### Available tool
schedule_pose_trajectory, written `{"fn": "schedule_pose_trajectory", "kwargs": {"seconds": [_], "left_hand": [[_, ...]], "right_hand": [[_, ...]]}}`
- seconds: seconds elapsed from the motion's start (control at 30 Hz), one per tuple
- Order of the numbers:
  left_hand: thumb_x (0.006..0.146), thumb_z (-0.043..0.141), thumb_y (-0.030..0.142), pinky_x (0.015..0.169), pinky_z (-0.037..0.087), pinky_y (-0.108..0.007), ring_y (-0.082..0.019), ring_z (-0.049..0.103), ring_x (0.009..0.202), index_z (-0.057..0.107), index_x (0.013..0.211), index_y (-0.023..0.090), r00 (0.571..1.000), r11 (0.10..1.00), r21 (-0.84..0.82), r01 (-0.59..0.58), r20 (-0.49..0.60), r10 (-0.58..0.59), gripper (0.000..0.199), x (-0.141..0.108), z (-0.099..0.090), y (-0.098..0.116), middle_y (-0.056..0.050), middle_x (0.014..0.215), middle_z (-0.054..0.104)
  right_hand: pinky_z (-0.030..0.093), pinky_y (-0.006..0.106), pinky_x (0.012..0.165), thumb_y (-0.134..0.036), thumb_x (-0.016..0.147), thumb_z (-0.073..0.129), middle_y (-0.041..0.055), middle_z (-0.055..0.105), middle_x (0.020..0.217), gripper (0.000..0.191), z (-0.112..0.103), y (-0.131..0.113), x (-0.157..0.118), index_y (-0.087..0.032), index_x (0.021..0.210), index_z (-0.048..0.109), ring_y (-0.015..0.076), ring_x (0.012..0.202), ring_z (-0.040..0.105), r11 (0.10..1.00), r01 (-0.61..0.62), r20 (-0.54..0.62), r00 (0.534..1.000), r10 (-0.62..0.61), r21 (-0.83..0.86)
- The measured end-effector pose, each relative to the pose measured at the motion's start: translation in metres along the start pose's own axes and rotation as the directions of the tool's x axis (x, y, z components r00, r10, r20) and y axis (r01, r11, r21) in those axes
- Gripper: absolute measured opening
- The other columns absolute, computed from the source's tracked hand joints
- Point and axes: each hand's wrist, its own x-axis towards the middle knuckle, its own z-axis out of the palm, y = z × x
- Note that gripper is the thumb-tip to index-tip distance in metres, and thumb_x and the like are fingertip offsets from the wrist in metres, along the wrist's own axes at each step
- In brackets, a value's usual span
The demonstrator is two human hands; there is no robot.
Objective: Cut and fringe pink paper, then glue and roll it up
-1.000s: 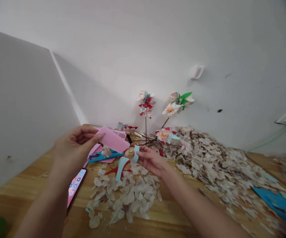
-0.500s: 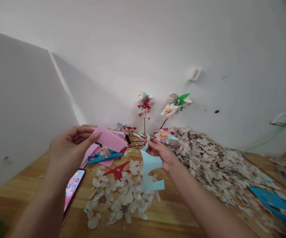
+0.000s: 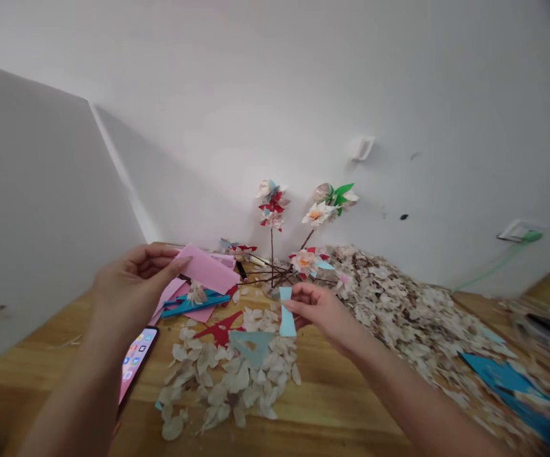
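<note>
Fingers (image 3: pixel 154 254) clamp pink paper (image 3: pixel 211 273) in the left hand (image 3: pixel 129 279), pale-blue paper (image 3: pixel 286 322) in the right hand (image 3: pixel 320 308).

Craft corner indoors: wooden table (image 3: pixel 336 419) against white wall (image 3: pixel 237 82), petal heap (image 3: pixel 399 317), artificial flowers (image 3: pixel 317 214), coloured paper (image 3: pixel 211 271).

Between our left hand (image 3: pixel 134 279) and right hand (image 3: pixel 315 308) we have an open gap, narrowed by the pink paper (image 3: pixel 208 270) and pale blue paper strip (image 3: pixel 287 311) jutting into it. Behind, crossing flower stems (image 3: pixel 272 254) bar us, with the white wall (image 3: pixel 208 114) closing off the back. The petal heap (image 3: pixel 399 317) blocks our far right. Nearer, bare wooden tabletop (image 3: pixel 322 406) offers us a lane between the loose petals (image 3: pixel 230 393) and our right forearm (image 3: pixel 408 387); the smartphone (image 3: pixel 139 358) obstructs the left.
</note>
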Motion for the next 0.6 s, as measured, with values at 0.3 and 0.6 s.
{"fn": "schedule_pose_trajectory", "kwargs": {"seconds": [0.3, 0.6], "left_hand": [[0.057, 0.075, 0.021, 0.049, 0.048, -0.016, -0.009, 0.058, 0.054, 0.067, 0.068, 0.019, 1.0, 1.0, 0.01, 0.007, 0.012, -0.007, 0.014, 0.0, 0.0, 0.003, 0.004, 0.059, 0.065], [0.057, 0.075, 0.023, 0.053, 0.049, -0.016, -0.01, 0.059, 0.056, 0.066, 0.069, 0.019, 1.0, 1.0, 0.012, -0.007, 0.017, 0.007, 0.015, -0.002, -0.003, 0.002, 0.004, 0.061, 0.066]], "right_hand": [[0.044, 0.02, 0.044, -0.041, 0.066, 0.069, -0.0038, 0.057, 0.059, 0.029, -0.036, -0.018, -0.055, -0.018, 0.075, 0.054, 0.0091, 0.047, 0.053, 0.979, -0.08, 0.008, 0.997, 0.083, -0.185], [0.041, 0.024, 0.056, -0.044, 0.076, 0.058, 0.0003, 0.057, 0.066, 0.023, -0.054, -0.012, -0.128, -0.022, 0.073, 0.058, 0.0123, 0.065, 0.059, 0.353, -0.107, 0.021, 0.94, 0.341, -0.929]]}}
